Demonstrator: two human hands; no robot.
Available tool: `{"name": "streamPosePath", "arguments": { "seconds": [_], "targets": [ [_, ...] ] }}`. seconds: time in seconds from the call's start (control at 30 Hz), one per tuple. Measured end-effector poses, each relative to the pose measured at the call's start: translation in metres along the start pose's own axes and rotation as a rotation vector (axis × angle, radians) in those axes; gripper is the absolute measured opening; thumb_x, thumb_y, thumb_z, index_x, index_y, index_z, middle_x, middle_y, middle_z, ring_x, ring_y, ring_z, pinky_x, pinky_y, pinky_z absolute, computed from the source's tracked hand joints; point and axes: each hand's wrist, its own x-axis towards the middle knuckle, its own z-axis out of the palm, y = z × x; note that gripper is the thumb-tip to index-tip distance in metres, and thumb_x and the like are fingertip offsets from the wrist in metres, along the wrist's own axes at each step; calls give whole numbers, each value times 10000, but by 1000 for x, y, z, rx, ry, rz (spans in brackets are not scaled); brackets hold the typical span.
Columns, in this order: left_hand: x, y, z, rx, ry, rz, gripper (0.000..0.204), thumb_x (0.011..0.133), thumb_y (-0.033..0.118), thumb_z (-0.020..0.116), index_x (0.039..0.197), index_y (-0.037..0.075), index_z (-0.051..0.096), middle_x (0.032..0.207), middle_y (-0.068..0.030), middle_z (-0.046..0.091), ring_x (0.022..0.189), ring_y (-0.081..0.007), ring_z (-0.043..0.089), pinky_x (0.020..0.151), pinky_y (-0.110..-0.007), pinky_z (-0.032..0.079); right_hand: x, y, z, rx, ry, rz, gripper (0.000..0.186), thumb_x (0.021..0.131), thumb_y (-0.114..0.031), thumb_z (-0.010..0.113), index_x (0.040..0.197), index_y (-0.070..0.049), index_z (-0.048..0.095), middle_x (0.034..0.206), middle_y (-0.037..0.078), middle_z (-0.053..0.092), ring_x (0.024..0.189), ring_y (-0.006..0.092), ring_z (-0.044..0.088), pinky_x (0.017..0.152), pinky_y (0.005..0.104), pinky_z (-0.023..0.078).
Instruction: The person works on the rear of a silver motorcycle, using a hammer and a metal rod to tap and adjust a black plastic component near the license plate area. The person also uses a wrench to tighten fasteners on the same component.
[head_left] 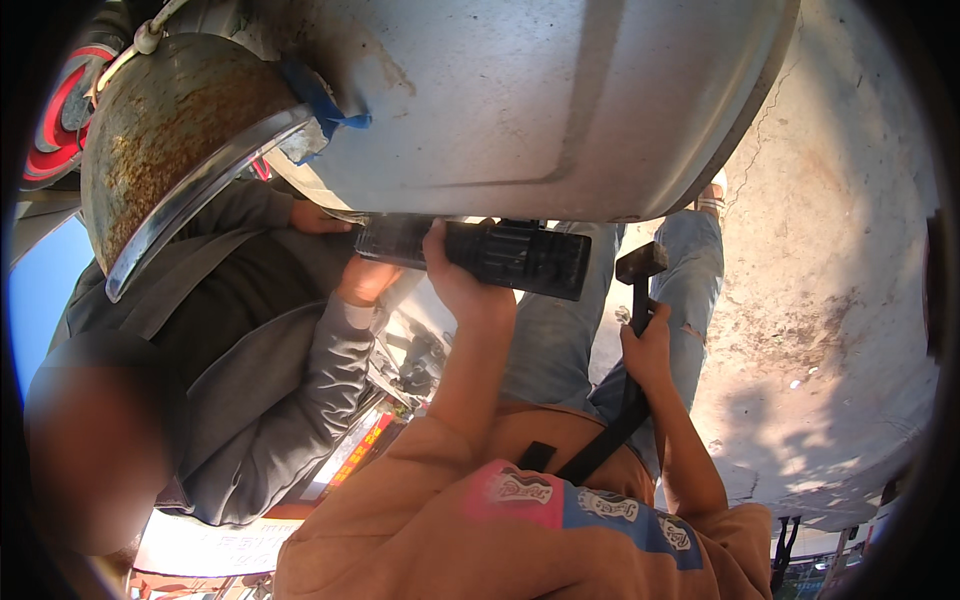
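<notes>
Outdoor setting, sunlit cracked concrete ground (pixel 830 250) filled the right of the view; a large grey metal body panel (pixel 520 90) with scuffs spanned the top, and a rusty rounded metal part with a chrome rim (pixel 170 140) sat at the upper left.

Arm pose: the person's left forearm, in an orange sleeve, rose from the lower centre toward the underside of the panel. The right forearm rose further right, bent slightly inward.

Object position: a black ribbed rectangular part (pixel 500 255) lay horizontally just under the panel's lower edge, between the two hands and nearer the left one. A black-handled tool with a dark square head (pixel 640 275) stood upright just right of it.

Hands: the left hand (pixel 455 275) was wrapped over the middle of the black part, fingers closed on it. The right hand (pixel 650 345) was clamped around the tool's handle, below its head. The two hands were apart.

Another person in a grey jacket (pixel 250 400) was at the left; one of their hands (pixel 365 280) touched the left end of the black part, the other (pixel 315 218) was near the panel edge.
</notes>
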Motion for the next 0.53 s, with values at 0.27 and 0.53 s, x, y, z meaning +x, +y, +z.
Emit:
{"name": "streamPosePath", "arguments": {
  "seconds": [0.27,0.53],
  "targets": [
    [3,-4,-12,-47,5,-70,225,907,268,540,1016,72,520,894,-69,604,812,-234,634,763,-364,539,2,5,2,26,14,6,463,790,-65,562,1187,61,360,907,317,588,860,460,592,761,484,453],
    [-3,-7,-7,-67,48,-28,268,896,269,561,1073,75,508,945,-87,612,845,-247,640,792,-368,544,4,3,5,8,-27,20,487,789,-66,564,1204,72,351,929,331,592,859,442,608,757,474,458]
  ]
}}
